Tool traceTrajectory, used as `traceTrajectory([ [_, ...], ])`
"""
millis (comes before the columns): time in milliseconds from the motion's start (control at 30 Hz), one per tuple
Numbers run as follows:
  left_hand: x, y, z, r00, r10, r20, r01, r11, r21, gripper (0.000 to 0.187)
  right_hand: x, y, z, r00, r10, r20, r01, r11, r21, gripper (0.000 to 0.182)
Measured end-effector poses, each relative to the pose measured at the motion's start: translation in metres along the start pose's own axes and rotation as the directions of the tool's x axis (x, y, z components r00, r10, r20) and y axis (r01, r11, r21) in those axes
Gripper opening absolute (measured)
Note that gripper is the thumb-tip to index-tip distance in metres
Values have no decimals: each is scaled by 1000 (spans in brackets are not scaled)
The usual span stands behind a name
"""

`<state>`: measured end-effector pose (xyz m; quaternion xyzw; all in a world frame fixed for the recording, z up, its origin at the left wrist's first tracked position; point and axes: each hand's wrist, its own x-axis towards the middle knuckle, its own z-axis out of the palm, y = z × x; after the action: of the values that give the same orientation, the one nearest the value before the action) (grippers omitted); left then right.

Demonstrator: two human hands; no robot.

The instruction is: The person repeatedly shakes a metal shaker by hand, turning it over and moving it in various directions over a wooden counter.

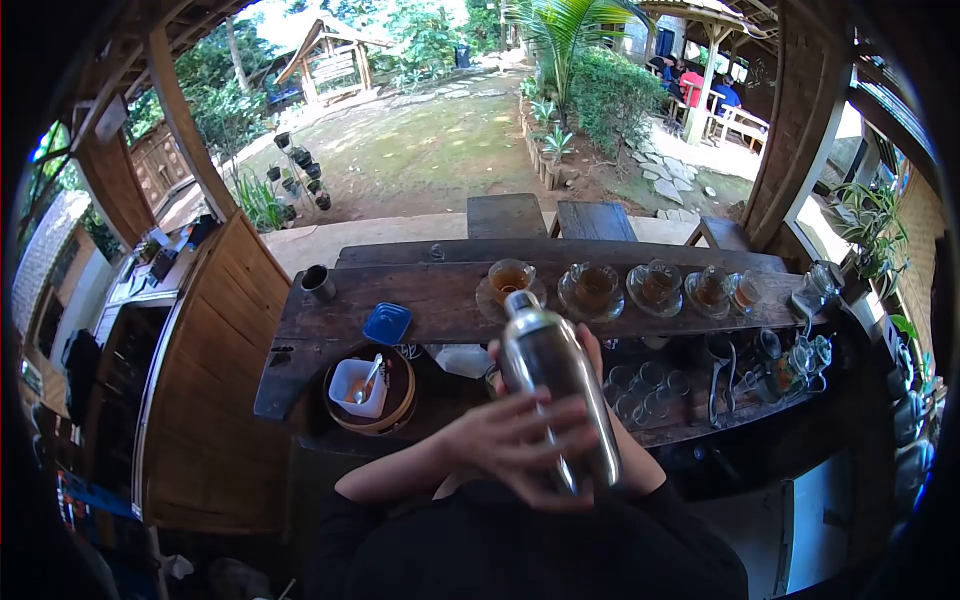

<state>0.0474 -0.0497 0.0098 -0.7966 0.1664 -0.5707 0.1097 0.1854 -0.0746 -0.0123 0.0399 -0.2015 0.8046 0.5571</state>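
A silver cocktail shaker [545,350] is held in front of my chest, tilted with its capped top pointing away and slightly left. My left hand [520,438] lies across its lower front, fingers spread over the metal and somewhat blurred. Behind the shaker, my right hand [592,352] is wrapped round it, mostly hidden, with fingertips showing at both sides. Beyond its cap stands a glass cup of amber drink [511,277] on a saucer. To the left, a white tub [357,388] holds a spoon [374,368] and some orange-brown contents.
Several more filled glass cups [592,285] line the wooden counter [430,290] rightward. A blue lid [387,323] and dark metal cup [318,284] are at left. Upturned-looking glasses [640,390] and utensils [717,375] sit on the lower shelf. People [692,85] sit far off.
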Motion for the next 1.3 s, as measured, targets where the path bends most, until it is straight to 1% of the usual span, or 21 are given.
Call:
traceTrajectory([
  [67, -21, -23, 9, 962, -262, 80, 268, 960, -84, 60, 14, -17, -18, 955, 10, -296, -29, 998, -60, 78],
  [133, -15, -30, -2, 920, -387, 59, 392, 910, -136, 58, 14, -21, -7, 884, -184, -429, 56, 954, -294, 72],
  [200, -2, -3, -17, 946, -306, 108, 324, 918, -228, 60, 4, -9, 24, 968, -112, -224, 79, 985, -151, 75],
  [233, 5, 1, -10, 998, -52, -34, 48, 994, -102, 63, -1, -6, 25, 994, -109, 18, 110, 966, -232, 81],
  [267, 5, 1, -7, 998, -52, -32, 49, 994, -99, 63, -2, 3, 19, 981, -120, 153, 139, 983, -119, 87],
  [333, -4, -4, -1, 999, 30, -25, -31, 999, -15, 67, 0, -2, 3, 983, -146, 111, 157, 982, -104, 84],
  [400, -14, -25, -1, 876, -448, 178, 475, 864, -168, 60, 9, -17, -15, 945, -88, -316, 58, 993, -104, 83],
  [467, -15, -29, -6, 823, -546, 156, 568, 797, -208, 62, 5, -13, -5, 886, -202, -416, 116, 968, -224, 81],
  [567, 1, 6, -10, 992, -116, 47, 121, 983, -139, 67, -6, -1, 17, 988, -151, -21, 143, 964, -224, 89],
  [667, 1, 7, -5, 995, 62, 73, -65, 997, 50, 75, -6, 1, 12, 990, -95, 106, 111, 982, -154, 91],
  [733, 1, -2, -1, 947, -277, 162, 303, 938, -170, 66, -3, -12, 2, 957, -10, -291, -25, 993, -116, 83],
  [767, 0, -10, 0, 863, -456, 218, 495, 850, -180, 66, 4, -22, -22, 973, 20, -231, -59, 986, -159, 77],
  [800, 0, -17, -1, 743, -608, 278, 662, 728, -177, 67, 1, -21, -20, 929, -38, -369, -2, 994, -107, 78],
  [833, 4, -14, -6, 796, -553, 246, 602, 767, -223, 69, -3, -21, -17, 934, -68, -350, 15, 988, -152, 81],
  [867, 12, -7, -7, 947, -308, 95, 321, 928, -189, 65, -8, -20, -11, 940, -94, -329, 29, 980, -199, 85],
  [967, 19, 8, -10, 991, 113, 72, -117, 992, 49, 71, -10, -7, 13, 984, -166, 67, 178, 947, -269, 92],
  [1000, 15, 2, -8, 991, 109, 75, -113, 992, 51, 71, -10, -7, 9, 977, -180, 111, 203, 946, -251, 94],
  [1067, 5, -12, -2, 967, -192, 169, 214, 969, -123, 69, -6, -21, -13, 982, -109, -156, 107, 994, -21, 93],
  [1100, 3, -20, 2, 835, -485, 261, 541, 810, -225, 67, -3, -27, -17, 951, -144, -272, 106, 983, -151, 91],
  [1200, 8, -15, -5, 927, -339, 159, 367, 907, -208, 63, -14, -22, -6, 912, -254, -321, 170, 949, -266, 81],
  [1300, 18, 10, -6, 994, 107, 11, -107, 994, -23, 66, -14, -9, 20, 952, -155, 262, 227, 936, -268, 96],
])
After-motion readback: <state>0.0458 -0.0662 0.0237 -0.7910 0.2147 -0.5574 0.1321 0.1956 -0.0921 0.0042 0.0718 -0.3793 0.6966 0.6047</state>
